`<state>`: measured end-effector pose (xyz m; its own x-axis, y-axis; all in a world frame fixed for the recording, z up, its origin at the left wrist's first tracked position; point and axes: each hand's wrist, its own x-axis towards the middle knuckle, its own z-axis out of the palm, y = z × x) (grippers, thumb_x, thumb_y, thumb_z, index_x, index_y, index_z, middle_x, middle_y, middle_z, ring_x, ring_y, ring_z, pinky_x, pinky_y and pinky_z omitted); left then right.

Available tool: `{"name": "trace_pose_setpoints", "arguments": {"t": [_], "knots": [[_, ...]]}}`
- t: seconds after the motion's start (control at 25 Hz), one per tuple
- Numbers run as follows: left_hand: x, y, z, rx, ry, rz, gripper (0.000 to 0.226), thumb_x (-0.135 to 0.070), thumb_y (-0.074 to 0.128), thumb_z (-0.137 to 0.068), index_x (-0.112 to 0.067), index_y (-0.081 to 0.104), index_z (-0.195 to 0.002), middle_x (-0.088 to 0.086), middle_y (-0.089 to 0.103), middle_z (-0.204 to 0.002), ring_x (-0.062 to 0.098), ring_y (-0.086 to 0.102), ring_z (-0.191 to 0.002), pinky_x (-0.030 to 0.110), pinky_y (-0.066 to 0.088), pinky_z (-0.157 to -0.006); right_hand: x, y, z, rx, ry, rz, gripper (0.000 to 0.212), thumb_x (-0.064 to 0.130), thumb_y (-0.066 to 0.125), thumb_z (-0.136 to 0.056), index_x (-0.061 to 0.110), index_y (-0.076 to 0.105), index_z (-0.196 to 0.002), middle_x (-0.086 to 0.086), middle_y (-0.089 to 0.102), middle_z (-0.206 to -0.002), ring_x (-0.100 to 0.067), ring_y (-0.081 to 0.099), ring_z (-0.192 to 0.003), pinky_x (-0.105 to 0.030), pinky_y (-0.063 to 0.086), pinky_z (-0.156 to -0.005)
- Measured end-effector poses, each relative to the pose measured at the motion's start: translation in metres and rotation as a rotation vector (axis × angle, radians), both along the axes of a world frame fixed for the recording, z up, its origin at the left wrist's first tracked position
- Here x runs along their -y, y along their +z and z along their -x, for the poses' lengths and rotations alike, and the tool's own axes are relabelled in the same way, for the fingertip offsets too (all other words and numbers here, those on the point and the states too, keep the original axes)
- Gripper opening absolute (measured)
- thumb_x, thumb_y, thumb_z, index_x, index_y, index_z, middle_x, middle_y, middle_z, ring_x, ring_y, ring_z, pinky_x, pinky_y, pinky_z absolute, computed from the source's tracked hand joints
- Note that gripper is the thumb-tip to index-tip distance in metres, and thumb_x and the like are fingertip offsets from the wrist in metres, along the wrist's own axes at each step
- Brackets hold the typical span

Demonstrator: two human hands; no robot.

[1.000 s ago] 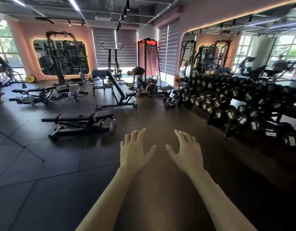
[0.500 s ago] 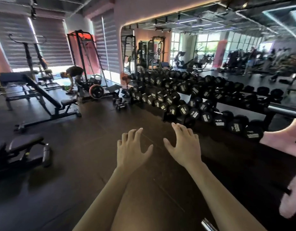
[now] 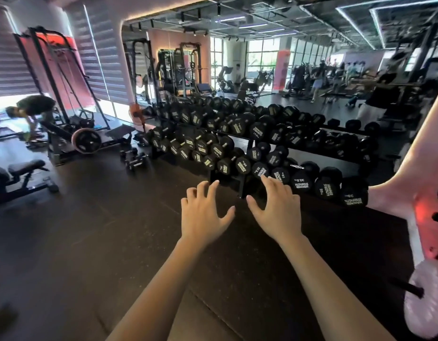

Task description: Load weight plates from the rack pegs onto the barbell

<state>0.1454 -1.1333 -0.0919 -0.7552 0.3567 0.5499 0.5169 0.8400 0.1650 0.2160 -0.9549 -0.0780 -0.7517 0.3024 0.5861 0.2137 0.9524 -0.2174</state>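
Head view: left hand [image 3: 205, 212] and right hand [image 3: 277, 207] both held out in front, palms down, fingers spread wide, holding nothing. They sit just beside each other, thumbs apart, over the dark rubber floor [image 3: 90, 230].

Just beyond the fingertips: a tiered dumbbell rack [image 3: 242, 153] packed with black dumbbells, running from ahead of the right hand back toward the upper left. A big wall mirror [image 3: 274, 77] sits behind it. A few loose dumbbells [image 3: 135, 159] lie on the floor, ahead and left of the left hand.

Only weight plate clearly seen: a black plate with a pale rim [image 3: 86, 143] mounted on a red-framed machine [image 3: 58, 77], well apart from the hands, far ahead-left. Someone bends over [image 3: 32, 112] just left of it. Can't tell where the barbell or rack pegs are.

Far left of the left hand: a black bench [image 3: 18, 172]. Close right of the right hand: a pale pink frame [image 3: 415, 188], blurred, with a dark peg [image 3: 407, 286] sticking out low
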Motion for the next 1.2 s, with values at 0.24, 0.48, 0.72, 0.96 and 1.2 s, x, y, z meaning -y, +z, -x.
{"name": "trace_pose_setpoints", "arguments": {"t": [0.24, 0.48, 0.72, 0.96, 1.2], "knots": [[-0.085, -0.021, 0.160, 0.032, -0.167, 0.015, 0.081, -0.074, 0.036, -0.083, -0.025, 0.032, -0.148, 0.003, 0.039, -0.147, 0.030, 0.039, -0.126, 0.046, 0.043, -0.097, -0.073, -0.018, 0.120, 0.037, -0.221, -0.044, 0.066, 0.060, 0.047, -0.088, 0.023, 0.037, -0.142, 0.000, 0.048, -0.140, -0.020, 0.047, -0.125, -0.040, 0.044, -0.091], [-0.222, -0.009, 0.270, 0.068, -0.488, 0.008, 0.081, -0.074, 0.039, -0.083, -0.026, 0.033, -0.148, 0.002, 0.039, -0.148, 0.030, 0.036, -0.129, 0.046, 0.040, -0.099, -0.164, -0.004, 0.185, 0.018, -0.539, 0.011, 0.066, 0.059, 0.045, -0.089, 0.023, 0.037, -0.144, 0.000, 0.044, -0.145, -0.020, 0.042, -0.131, -0.043, 0.042, -0.097], [-0.384, -0.023, 0.277, 0.131, -0.807, 0.047, 0.080, -0.073, 0.043, -0.084, -0.028, 0.028, -0.149, 0.001, 0.033, -0.152, 0.028, 0.028, -0.138, 0.049, 0.033, -0.108, -0.282, -0.026, 0.177, -0.017, -0.838, 0.008, 0.064, 0.058, 0.047, -0.086, 0.020, 0.047, -0.137, -0.002, 0.054, -0.135, -0.025, 0.054, -0.116, -0.043, 0.046, -0.086], [-0.569, -0.022, 0.254, 0.138, -1.008, 0.042, 0.078, -0.073, 0.043, -0.083, -0.030, 0.030, -0.147, -0.002, 0.036, -0.148, 0.027, 0.033, -0.132, 0.047, 0.034, -0.107, -0.432, -0.028, 0.143, -0.111, -1.036, -0.042, 0.055, 0.054, 0.053, -0.082, 0.014, 0.055, -0.118, -0.004, 0.063, -0.114, -0.030, 0.059, -0.095, -0.040, 0.046, -0.072], [-0.722, -0.006, 0.238, 0.115, -1.172, -0.007, 0.077, -0.072, 0.043, -0.082, -0.028, 0.032, -0.145, -0.003, 0.038, -0.145, 0.025, 0.036, -0.128, 0.044, 0.037, -0.103, -0.557, -0.009, 0.121, -0.146, -1.154, -0.025, 0.061, 0.053, 0.055, -0.085, 0.011, 0.051, -0.130, -0.006, 0.058, -0.126, -0.029, 0.055, -0.112, -0.045, 0.047, -0.085]]}}
